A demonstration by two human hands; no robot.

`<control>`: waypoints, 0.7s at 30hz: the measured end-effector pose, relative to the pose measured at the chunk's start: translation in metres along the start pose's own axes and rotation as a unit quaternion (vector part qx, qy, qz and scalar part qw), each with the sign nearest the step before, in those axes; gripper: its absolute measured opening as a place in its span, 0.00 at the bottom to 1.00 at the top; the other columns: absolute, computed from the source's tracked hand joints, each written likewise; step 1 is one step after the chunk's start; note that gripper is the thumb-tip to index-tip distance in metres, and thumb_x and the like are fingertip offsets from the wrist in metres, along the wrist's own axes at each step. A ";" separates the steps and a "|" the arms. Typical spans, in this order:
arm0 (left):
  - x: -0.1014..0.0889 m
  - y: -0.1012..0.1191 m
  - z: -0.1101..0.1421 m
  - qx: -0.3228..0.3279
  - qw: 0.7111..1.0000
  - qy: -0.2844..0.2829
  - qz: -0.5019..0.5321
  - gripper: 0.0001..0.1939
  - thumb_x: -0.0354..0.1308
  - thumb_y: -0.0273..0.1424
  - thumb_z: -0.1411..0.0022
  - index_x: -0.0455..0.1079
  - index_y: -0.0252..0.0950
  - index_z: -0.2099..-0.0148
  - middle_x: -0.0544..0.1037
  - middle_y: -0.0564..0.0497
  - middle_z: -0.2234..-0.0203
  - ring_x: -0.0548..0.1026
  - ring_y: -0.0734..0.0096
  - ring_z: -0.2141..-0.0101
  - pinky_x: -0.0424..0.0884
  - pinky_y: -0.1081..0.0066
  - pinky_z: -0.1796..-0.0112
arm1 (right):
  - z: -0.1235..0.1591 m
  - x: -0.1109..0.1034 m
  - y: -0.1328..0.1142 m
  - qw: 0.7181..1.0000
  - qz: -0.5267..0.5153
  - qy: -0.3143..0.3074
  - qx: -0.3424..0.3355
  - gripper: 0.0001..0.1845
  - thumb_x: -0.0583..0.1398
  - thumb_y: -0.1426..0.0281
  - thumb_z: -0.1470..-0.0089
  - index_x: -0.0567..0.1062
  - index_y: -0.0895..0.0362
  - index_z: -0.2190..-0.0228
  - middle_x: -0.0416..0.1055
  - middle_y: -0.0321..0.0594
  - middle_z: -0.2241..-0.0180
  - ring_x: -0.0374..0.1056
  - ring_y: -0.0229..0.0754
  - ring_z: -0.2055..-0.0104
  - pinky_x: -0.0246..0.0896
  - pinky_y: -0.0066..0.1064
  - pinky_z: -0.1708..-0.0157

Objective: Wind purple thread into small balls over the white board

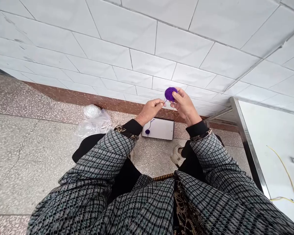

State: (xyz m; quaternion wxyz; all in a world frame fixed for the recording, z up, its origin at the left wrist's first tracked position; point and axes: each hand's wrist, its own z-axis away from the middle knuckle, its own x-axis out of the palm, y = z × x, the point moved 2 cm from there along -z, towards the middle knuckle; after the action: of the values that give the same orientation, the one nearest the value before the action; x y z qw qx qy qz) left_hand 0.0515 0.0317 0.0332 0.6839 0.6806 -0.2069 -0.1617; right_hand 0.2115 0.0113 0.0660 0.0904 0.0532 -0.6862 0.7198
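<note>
A purple ball of yarn (170, 93) is held up in front of the tiled wall, gripped by the fingers and thumb of my right hand (184, 106). Just left of it, my left hand (150, 110) pinches a purple strand that runs from the ball. Below my hands a white board with a dark frame (161, 128) lies on the floor. On its left side rests a small dark purple yarn ball (147, 132), with a loose strand curling up from it.
A ball of white yarn (92, 111) and a clear plastic bag (95, 124) lie on the floor to the left, by the wall. At the right stands a white table (264, 130) with a metal edge and a yellow cord (285, 169) on top. My shoe (178, 156) is near the board.
</note>
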 end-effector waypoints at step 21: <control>-0.002 -0.004 0.009 -0.071 0.982 -0.164 0.057 0.11 0.65 0.36 0.39 0.76 0.31 0.66 0.55 0.59 0.81 0.51 0.80 0.80 0.46 0.76 0.76 | 0.002 -0.014 0.008 0.997 0.009 0.050 -0.056 0.34 0.75 0.52 0.60 0.63 0.51 0.62 0.68 0.38 0.59 0.67 0.37 0.62 0.73 0.31 0.64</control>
State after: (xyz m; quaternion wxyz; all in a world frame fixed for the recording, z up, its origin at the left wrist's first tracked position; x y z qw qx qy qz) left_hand 0.0457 0.0248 0.0293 0.6956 0.5816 -0.3424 -0.2463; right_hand 0.2230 0.0086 0.0556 0.1206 0.0060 -0.7205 0.6828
